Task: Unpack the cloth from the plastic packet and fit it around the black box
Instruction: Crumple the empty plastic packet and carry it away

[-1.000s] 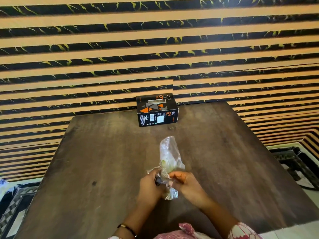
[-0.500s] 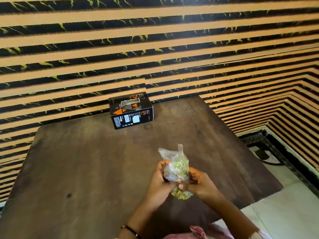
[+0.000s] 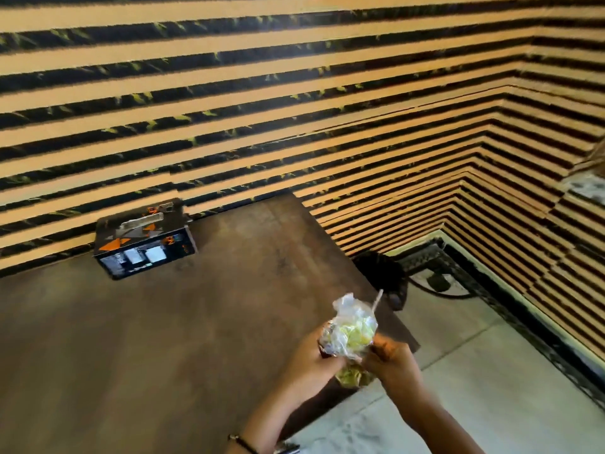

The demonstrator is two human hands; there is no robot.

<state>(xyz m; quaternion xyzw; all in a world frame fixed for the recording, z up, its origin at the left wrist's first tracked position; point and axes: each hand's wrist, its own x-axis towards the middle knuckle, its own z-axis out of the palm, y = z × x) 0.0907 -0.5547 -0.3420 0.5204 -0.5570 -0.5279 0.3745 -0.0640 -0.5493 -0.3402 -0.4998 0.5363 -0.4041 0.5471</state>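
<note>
A crinkled clear plastic packet (image 3: 352, 326) with yellow-green cloth (image 3: 352, 376) inside is held upright over the table's right front corner. My left hand (image 3: 309, 362) grips its lower left side, and my right hand (image 3: 391, 363) pinches its lower right edge. Some cloth shows below the hands. The black box (image 3: 144, 244) with orange triangles and white labels lies at the far left of the table, by the wall, well away from both hands.
The dark wooden table (image 3: 163, 339) ends just right of my hands. Beyond it is pale floor (image 3: 491, 371) with a dark patterned border and a dark object (image 3: 381, 276) with a cable near the corner. Striped orange-and-black walls close the back and right.
The view has swung right, so the box and table sit further left in frame. The packet has turned in my hands and more yellow-green cloth shows through and below it.
</note>
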